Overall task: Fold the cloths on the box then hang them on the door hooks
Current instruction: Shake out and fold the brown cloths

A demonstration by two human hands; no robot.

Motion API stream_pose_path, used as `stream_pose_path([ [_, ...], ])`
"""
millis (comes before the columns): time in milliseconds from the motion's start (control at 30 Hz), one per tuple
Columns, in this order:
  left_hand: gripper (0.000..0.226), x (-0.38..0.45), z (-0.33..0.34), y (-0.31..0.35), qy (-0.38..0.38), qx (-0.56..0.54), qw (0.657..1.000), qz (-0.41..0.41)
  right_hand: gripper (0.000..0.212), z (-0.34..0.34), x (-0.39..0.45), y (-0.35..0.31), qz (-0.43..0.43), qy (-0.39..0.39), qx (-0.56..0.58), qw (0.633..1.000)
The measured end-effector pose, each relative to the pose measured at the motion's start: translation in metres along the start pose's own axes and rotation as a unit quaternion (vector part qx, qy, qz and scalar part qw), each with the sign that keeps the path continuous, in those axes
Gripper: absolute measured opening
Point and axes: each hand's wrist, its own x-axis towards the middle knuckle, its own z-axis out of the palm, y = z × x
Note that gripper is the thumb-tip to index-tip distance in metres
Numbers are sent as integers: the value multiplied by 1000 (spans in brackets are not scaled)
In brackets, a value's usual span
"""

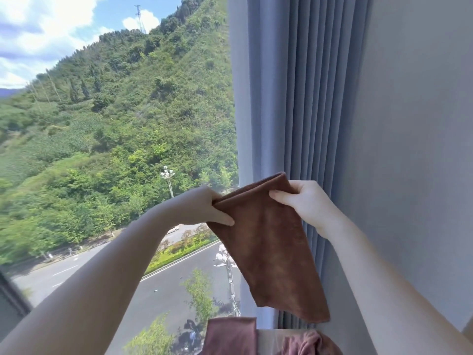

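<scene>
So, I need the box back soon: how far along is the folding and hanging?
Early on. In hand: both hands, left hand and right hand, pinch the top edge of a brown cloth, doubled over and hanging in front of the curtain. Left: at least two pinkish cloths lie unfolded below on the box. No door hooks or hung cloths are in view.

Strong daylight came through the window (115, 149) filling the left of the frame, and the sky at upper left was nearly blown out. The left forearm (102, 278) lay in shade against the glass, the right forearm (384, 278) brightly lit. Wide-angle distortion tilted the hillside and bowed the curtain (294, 98). Foliage at the left edge smeared with blur; faint reflections ghosted at lower centre.
</scene>
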Motion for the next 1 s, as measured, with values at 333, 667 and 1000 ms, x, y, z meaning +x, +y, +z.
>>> stream_pose_path([
  [333,4,-20,28,-32,133,-253,958,2,12,15,-13,40,21,10,12,1000],
  [667,1,-64,77,-58,175,-303,936,-42,18,44,-50,64,57,-30,2,998],
  [1000,7,-145,139,-77,116,-362,919,-105,23,69,-117,92,124,-157,-55,978],
])
